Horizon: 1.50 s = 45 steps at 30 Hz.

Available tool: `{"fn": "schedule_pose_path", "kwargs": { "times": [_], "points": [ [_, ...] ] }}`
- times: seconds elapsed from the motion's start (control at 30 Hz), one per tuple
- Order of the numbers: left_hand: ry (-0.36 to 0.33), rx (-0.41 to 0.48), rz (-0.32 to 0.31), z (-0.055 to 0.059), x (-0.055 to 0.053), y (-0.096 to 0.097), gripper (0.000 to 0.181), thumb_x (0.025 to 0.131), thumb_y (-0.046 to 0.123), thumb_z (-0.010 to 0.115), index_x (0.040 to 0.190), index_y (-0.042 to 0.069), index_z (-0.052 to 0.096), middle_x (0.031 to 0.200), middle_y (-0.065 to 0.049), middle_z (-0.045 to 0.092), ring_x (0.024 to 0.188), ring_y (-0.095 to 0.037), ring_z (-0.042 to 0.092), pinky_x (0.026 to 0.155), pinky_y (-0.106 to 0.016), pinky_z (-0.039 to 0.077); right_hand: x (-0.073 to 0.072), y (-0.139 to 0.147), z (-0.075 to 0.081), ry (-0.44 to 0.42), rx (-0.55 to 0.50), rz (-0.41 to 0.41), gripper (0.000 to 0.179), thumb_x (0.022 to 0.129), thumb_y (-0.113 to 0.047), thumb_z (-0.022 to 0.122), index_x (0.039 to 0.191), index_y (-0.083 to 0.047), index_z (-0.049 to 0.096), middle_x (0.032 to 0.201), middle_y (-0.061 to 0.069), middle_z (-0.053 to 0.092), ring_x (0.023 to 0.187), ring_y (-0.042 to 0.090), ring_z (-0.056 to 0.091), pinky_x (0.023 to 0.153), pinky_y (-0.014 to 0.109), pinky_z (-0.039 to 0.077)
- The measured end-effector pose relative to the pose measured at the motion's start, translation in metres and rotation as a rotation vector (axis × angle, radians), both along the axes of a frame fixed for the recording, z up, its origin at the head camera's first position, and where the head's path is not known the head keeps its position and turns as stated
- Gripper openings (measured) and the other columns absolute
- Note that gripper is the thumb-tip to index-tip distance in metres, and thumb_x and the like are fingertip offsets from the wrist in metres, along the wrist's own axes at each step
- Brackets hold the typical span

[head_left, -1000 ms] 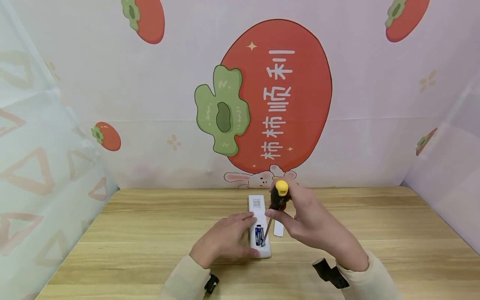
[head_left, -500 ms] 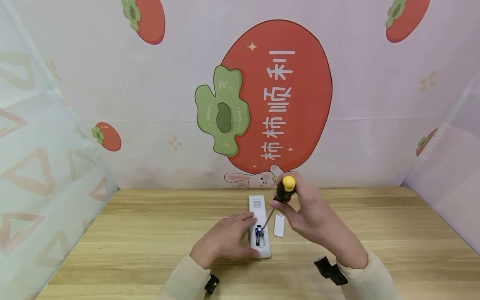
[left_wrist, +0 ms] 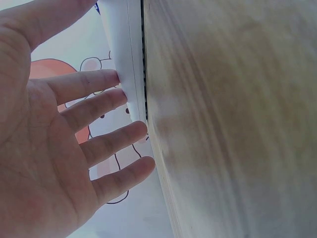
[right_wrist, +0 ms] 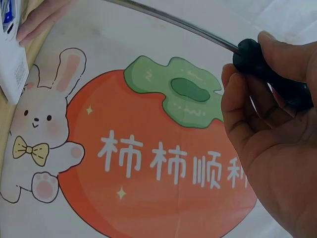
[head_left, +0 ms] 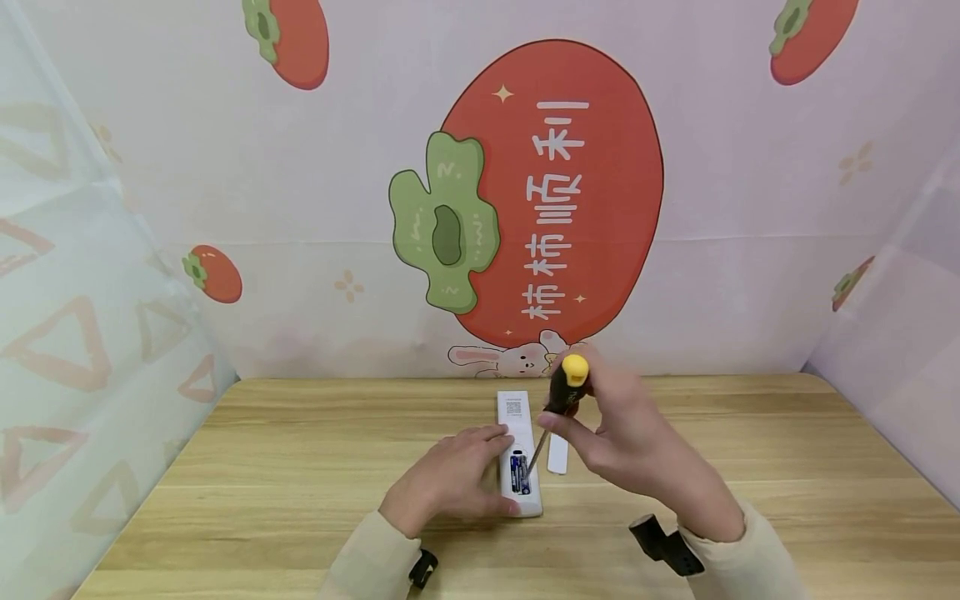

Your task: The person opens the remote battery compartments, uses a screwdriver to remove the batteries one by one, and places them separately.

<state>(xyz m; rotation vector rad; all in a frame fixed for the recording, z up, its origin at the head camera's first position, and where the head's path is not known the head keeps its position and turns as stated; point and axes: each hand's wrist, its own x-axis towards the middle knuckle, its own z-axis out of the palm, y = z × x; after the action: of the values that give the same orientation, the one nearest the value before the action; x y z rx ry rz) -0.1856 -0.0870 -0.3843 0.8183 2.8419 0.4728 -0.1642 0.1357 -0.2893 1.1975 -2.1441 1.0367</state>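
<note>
Half a second ago one battery (head_left: 524,485) looks tipped up at the tip of the screwdriver (head_left: 567,387); now both cells (head_left: 515,475) lie side by side inside the white remote (head_left: 513,417), so neither seems out yet; the right-hand grip (head_left: 618,429) pinches the handle, the remote below and left of it on the worktop (head_left: 337,467); the left-hand grip (head_left: 456,477) rests there, fingers spread.
</note>
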Motion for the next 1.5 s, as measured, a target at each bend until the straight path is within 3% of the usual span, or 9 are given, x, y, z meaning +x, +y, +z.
{"fn": "schedule_pose_path", "kwargs": {
  "times": [0.23, 0.8, 1.13, 1.23, 1.43, 1.5],
  "points": [
    [-0.013, 0.007, -0.001, 0.000, 0.000, -0.001, 0.085, 0.079, 0.053, 0.083, 0.146, 0.009, 0.055, 0.154, -0.006, 0.048, 0.141, -0.027, 0.044, 0.114, -0.049, 0.040, 0.003, -0.003, -0.002, -0.055, 0.034, 0.012, 0.050, 0.078, 0.008, 0.082, 0.111, -0.007, 0.049, 0.090, -0.007, 0.053, 0.078, 0.008, 0.056, 0.071, 0.026, 0.054],
    [-0.007, 0.002, 0.002, 0.001, 0.001, -0.002, 0.085, 0.079, 0.053, 0.083, 0.146, 0.009, 0.055, 0.154, -0.006, 0.047, 0.142, -0.028, 0.044, 0.114, -0.050, 0.039, 0.004, -0.007, -0.002, 0.013, 0.052, 0.046, 0.050, 0.078, 0.008, 0.083, 0.112, -0.005, 0.049, 0.088, -0.007, 0.056, 0.076, 0.006, 0.056, 0.068, 0.022, 0.054],
    [-0.006, -0.003, 0.006, -0.001, 0.000, -0.001, 0.086, 0.079, 0.055, 0.082, 0.147, 0.010, 0.055, 0.154, -0.005, 0.047, 0.141, -0.028, 0.044, 0.114, -0.050, 0.040, 0.008, -0.005, -0.007, -0.026, 0.033, 0.035, 0.048, 0.080, 0.008, 0.081, 0.112, -0.004, 0.049, 0.087, -0.008, 0.059, 0.076, 0.006, 0.059, 0.070, 0.022, 0.055],
    [0.001, -0.006, 0.005, -0.001, 0.000, -0.001, 0.086, 0.079, 0.055, 0.082, 0.147, 0.009, 0.055, 0.154, -0.005, 0.047, 0.141, -0.028, 0.044, 0.113, -0.050, 0.040, 0.010, -0.003, -0.010, -0.016, 0.010, 0.000, 0.050, 0.077, 0.009, 0.083, 0.112, -0.004, 0.049, 0.090, -0.006, 0.058, 0.076, 0.005, 0.060, 0.072, 0.019, 0.055],
    [-0.001, -0.009, 0.008, -0.001, 0.000, 0.000, 0.086, 0.078, 0.055, 0.082, 0.146, 0.009, 0.055, 0.154, -0.005, 0.048, 0.141, -0.028, 0.044, 0.114, -0.050, 0.040, 0.012, -0.002, -0.019, 0.099, -0.022, -0.012, 0.054, 0.070, 0.011, 0.086, 0.110, -0.002, 0.052, 0.092, -0.004, 0.057, 0.077, 0.008, 0.060, 0.075, 0.015, 0.051],
    [-0.005, -0.009, 0.009, -0.001, 0.000, 0.000, 0.086, 0.078, 0.055, 0.082, 0.146, 0.009, 0.055, 0.154, -0.005, 0.048, 0.141, -0.028, 0.044, 0.114, -0.050, 0.040, 0.013, -0.001, -0.023, 0.131, -0.025, -0.004, 0.047, 0.078, 0.002, 0.085, 0.111, -0.001, 0.052, 0.091, -0.003, 0.058, 0.078, 0.009, 0.060, 0.076, 0.016, 0.051]
  ]
}}
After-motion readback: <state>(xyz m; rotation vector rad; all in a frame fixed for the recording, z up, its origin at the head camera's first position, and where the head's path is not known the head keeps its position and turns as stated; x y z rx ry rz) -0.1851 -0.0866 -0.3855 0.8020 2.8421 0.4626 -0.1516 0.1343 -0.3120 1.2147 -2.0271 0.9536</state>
